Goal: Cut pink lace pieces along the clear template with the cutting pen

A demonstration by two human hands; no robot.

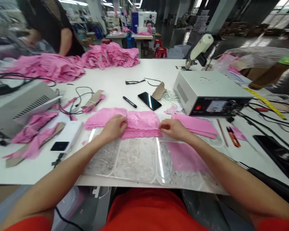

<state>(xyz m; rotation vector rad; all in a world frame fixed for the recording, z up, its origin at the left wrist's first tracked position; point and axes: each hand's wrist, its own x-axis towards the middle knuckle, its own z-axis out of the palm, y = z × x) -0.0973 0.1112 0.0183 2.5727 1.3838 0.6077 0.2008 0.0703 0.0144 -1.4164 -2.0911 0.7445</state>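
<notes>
A stack of pink lace fabric (142, 121) lies in front of me, its top piece shifted so that scalloped layers show along the near edge. My left hand (115, 127) is closed, pinching the lace at its left edge. At the right edge, my right hand (174, 129) has its fingers curled and pinched on the lace's border. Left of it sits another layered pile of pink fabric (103, 117). Beyond my right hand is a stack of plain pink pieces (197, 124). A single pink piece (185, 157) lies partly under my right forearm.
Clear plastic sheeting (136, 160) covers the near worktop. A black phone (149, 100) and a pen (129, 102) lie behind the lace. A grey control box (212, 91) stands right, near orange snips (233, 137). Pink garments (110, 54) are heaped behind; a person (53, 29) stands back left.
</notes>
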